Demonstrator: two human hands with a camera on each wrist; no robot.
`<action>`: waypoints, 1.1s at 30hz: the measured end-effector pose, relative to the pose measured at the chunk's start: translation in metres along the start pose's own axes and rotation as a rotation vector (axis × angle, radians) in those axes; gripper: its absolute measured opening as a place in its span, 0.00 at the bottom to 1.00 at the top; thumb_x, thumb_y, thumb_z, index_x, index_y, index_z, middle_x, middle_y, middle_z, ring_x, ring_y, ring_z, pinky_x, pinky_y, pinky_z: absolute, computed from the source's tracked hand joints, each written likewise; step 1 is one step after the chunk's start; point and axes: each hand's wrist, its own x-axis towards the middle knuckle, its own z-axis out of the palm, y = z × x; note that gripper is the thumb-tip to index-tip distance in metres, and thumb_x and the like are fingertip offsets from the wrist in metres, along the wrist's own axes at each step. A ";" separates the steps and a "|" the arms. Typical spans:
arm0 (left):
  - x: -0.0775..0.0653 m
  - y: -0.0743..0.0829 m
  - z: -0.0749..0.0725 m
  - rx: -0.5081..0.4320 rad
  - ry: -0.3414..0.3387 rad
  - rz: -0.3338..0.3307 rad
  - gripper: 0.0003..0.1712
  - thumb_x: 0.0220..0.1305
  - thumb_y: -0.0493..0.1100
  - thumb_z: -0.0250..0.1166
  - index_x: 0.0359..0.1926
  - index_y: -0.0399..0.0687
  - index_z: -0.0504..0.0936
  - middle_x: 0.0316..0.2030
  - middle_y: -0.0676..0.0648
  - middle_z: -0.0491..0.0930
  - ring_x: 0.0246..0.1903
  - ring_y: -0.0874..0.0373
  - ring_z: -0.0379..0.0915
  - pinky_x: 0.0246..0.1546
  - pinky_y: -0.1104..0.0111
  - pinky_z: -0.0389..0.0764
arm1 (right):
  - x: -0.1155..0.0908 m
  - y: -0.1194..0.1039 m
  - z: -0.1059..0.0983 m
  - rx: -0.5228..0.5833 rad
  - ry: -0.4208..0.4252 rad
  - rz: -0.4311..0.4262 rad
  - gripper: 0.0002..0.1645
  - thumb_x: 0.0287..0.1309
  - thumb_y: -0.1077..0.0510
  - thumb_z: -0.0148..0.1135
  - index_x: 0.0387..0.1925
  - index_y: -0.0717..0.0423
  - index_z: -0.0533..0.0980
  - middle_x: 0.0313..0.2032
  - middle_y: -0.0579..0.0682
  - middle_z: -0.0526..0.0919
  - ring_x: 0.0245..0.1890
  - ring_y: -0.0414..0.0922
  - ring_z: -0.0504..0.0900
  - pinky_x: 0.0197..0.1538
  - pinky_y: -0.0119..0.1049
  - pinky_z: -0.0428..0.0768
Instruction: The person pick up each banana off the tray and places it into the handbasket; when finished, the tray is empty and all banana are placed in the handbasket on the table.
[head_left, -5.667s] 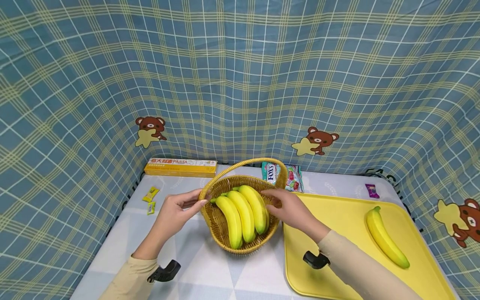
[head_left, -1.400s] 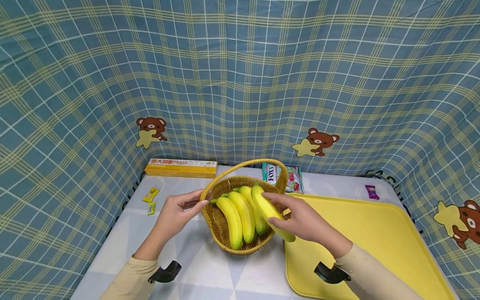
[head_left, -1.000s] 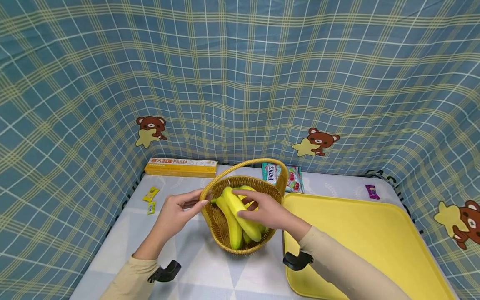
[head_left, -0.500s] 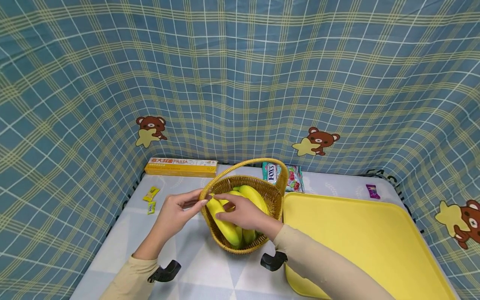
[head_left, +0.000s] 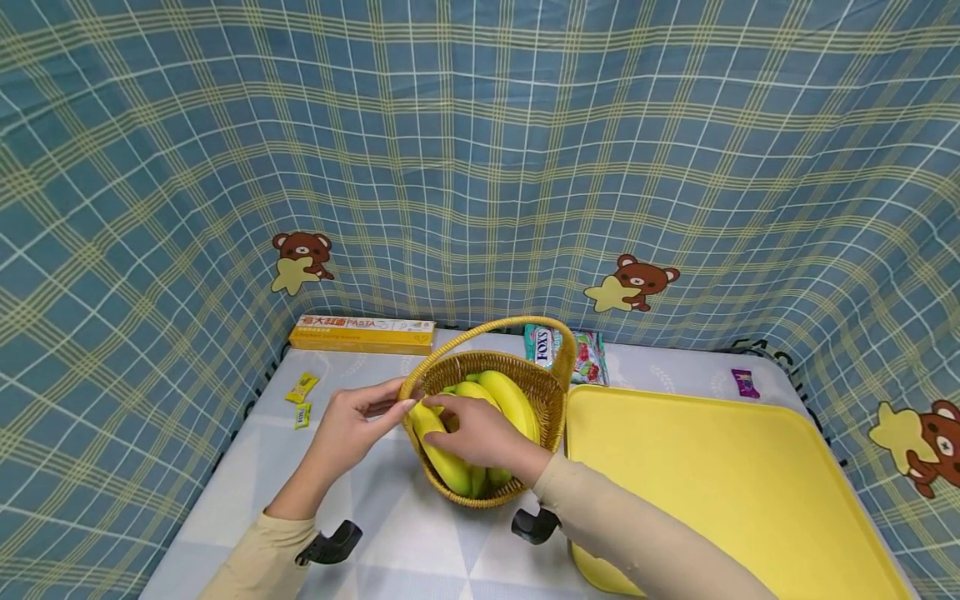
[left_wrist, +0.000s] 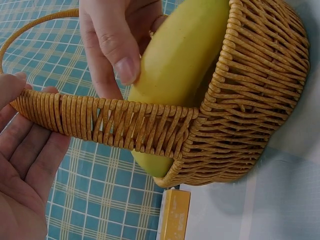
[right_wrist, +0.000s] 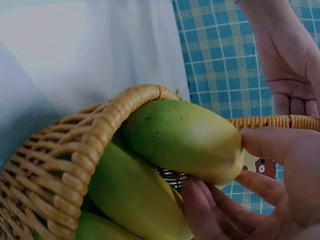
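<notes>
A woven wicker basket [head_left: 551, 408] with an arched handle [head_left: 487, 327] stands mid-table, holding several yellow bananas [head_left: 510, 400]. My left hand [head_left: 352, 429] holds the left foot of the handle between thumb and fingers; the left wrist view shows that handle [left_wrist: 110, 120] close up. Inside the basket, my right hand [head_left: 480, 429] pinches the leftmost banana [head_left: 446, 467] between thumb and fingers. In the right wrist view this banana [right_wrist: 185, 140] lies against the basket rim [right_wrist: 120, 107], its green end toward the rim, with other bananas beside it. My right hand partly covers the bananas in the head view.
A yellow tray [head_left: 705, 475] lies right of the basket, under my right forearm. Behind stand a pasta box [head_left: 360, 335] and a FOX'S candy bag [head_left: 588, 358]. Two yellow candies [head_left: 302, 387] lie at left, a purple candy [head_left: 745, 382] at far right.
The banana that lay on the tray was picked up by my right hand, carried left over the other bananas and lowered into the basket's left side. My left hand stays on the handle.
</notes>
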 end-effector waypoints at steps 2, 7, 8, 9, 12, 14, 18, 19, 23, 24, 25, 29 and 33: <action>0.000 -0.001 0.001 -0.002 -0.003 0.000 0.20 0.69 0.42 0.70 0.59 0.42 0.85 0.47 0.46 0.88 0.46 0.54 0.86 0.44 0.66 0.88 | 0.000 -0.001 0.001 -0.037 0.010 -0.008 0.31 0.67 0.45 0.66 0.69 0.43 0.74 0.53 0.44 0.84 0.52 0.44 0.82 0.50 0.33 0.81; 0.000 -0.001 0.001 -0.016 -0.013 0.006 0.19 0.70 0.42 0.69 0.59 0.42 0.85 0.47 0.47 0.88 0.46 0.55 0.86 0.45 0.65 0.88 | -0.001 -0.003 0.001 -0.171 0.011 -0.068 0.29 0.66 0.48 0.67 0.68 0.46 0.76 0.59 0.45 0.82 0.57 0.44 0.80 0.59 0.38 0.80; 0.000 -0.001 0.001 -0.020 -0.014 0.008 0.19 0.70 0.42 0.69 0.59 0.42 0.85 0.46 0.47 0.88 0.46 0.55 0.86 0.45 0.65 0.88 | -0.001 -0.004 0.001 -0.201 0.008 -0.080 0.30 0.65 0.49 0.68 0.67 0.46 0.76 0.60 0.46 0.82 0.58 0.43 0.79 0.61 0.38 0.79; 0.000 -0.001 0.001 -0.020 -0.014 0.011 0.19 0.70 0.42 0.68 0.59 0.42 0.85 0.47 0.47 0.88 0.46 0.55 0.86 0.45 0.65 0.88 | -0.001 -0.004 0.001 -0.230 0.004 -0.089 0.30 0.64 0.49 0.69 0.67 0.47 0.76 0.61 0.46 0.81 0.59 0.43 0.79 0.62 0.38 0.79; 0.000 -0.001 0.001 -0.014 -0.012 0.016 0.19 0.70 0.42 0.69 0.59 0.42 0.85 0.47 0.47 0.88 0.46 0.55 0.86 0.45 0.66 0.88 | -0.001 -0.005 0.000 -0.286 -0.006 -0.098 0.32 0.61 0.50 0.72 0.67 0.47 0.77 0.61 0.45 0.81 0.61 0.43 0.77 0.62 0.38 0.78; 0.000 -0.002 0.001 -0.013 -0.010 0.016 0.19 0.69 0.42 0.69 0.59 0.42 0.85 0.47 0.47 0.88 0.46 0.55 0.86 0.44 0.67 0.87 | -0.001 -0.004 0.001 -0.332 -0.016 -0.100 0.33 0.60 0.50 0.73 0.67 0.47 0.77 0.61 0.45 0.81 0.61 0.44 0.77 0.62 0.38 0.78; 0.000 -0.002 0.000 -0.014 -0.008 0.009 0.19 0.69 0.41 0.69 0.59 0.42 0.85 0.47 0.46 0.88 0.46 0.54 0.86 0.44 0.67 0.88 | -0.002 -0.001 0.003 -0.437 -0.032 -0.105 0.33 0.59 0.50 0.74 0.66 0.46 0.77 0.60 0.45 0.82 0.60 0.44 0.78 0.59 0.37 0.80; 0.000 -0.001 0.000 -0.013 -0.008 0.009 0.19 0.69 0.41 0.69 0.59 0.42 0.85 0.47 0.46 0.88 0.45 0.54 0.86 0.44 0.67 0.88 | -0.002 0.000 0.004 -0.461 -0.034 -0.105 0.34 0.58 0.50 0.75 0.66 0.45 0.77 0.60 0.44 0.82 0.60 0.44 0.78 0.58 0.37 0.81; 0.000 0.000 0.000 -0.009 -0.006 0.014 0.19 0.69 0.40 0.69 0.58 0.41 0.85 0.47 0.46 0.88 0.45 0.54 0.87 0.43 0.64 0.88 | -0.002 0.003 0.004 -0.499 -0.035 -0.111 0.36 0.57 0.50 0.76 0.67 0.42 0.76 0.61 0.45 0.81 0.60 0.43 0.78 0.56 0.38 0.82; 0.000 0.000 0.000 -0.006 -0.005 0.015 0.19 0.69 0.40 0.69 0.58 0.41 0.85 0.47 0.46 0.88 0.45 0.54 0.87 0.43 0.64 0.88 | -0.002 0.004 0.004 -0.507 -0.036 -0.112 0.36 0.57 0.50 0.76 0.68 0.41 0.76 0.61 0.45 0.80 0.60 0.43 0.78 0.56 0.38 0.82; 0.000 0.000 0.000 -0.004 -0.006 0.016 0.19 0.69 0.40 0.69 0.58 0.40 0.85 0.47 0.46 0.88 0.44 0.54 0.87 0.43 0.63 0.88 | -0.002 0.004 0.004 -0.514 -0.038 -0.113 0.37 0.57 0.49 0.76 0.68 0.41 0.76 0.62 0.46 0.80 0.61 0.44 0.77 0.56 0.38 0.82; 0.000 0.000 0.001 -0.010 -0.012 0.013 0.19 0.69 0.40 0.69 0.59 0.40 0.85 0.47 0.46 0.88 0.45 0.54 0.87 0.43 0.64 0.88 | -0.001 0.006 0.004 -0.550 -0.046 -0.114 0.37 0.58 0.48 0.75 0.69 0.40 0.75 0.62 0.46 0.79 0.60 0.44 0.78 0.54 0.38 0.83; 0.000 0.000 0.001 -0.007 -0.011 0.011 0.20 0.69 0.41 0.69 0.59 0.40 0.84 0.47 0.46 0.88 0.45 0.54 0.87 0.44 0.65 0.88 | 0.000 0.006 0.006 -0.575 -0.046 -0.117 0.36 0.59 0.48 0.75 0.69 0.39 0.75 0.62 0.45 0.79 0.59 0.43 0.78 0.52 0.38 0.83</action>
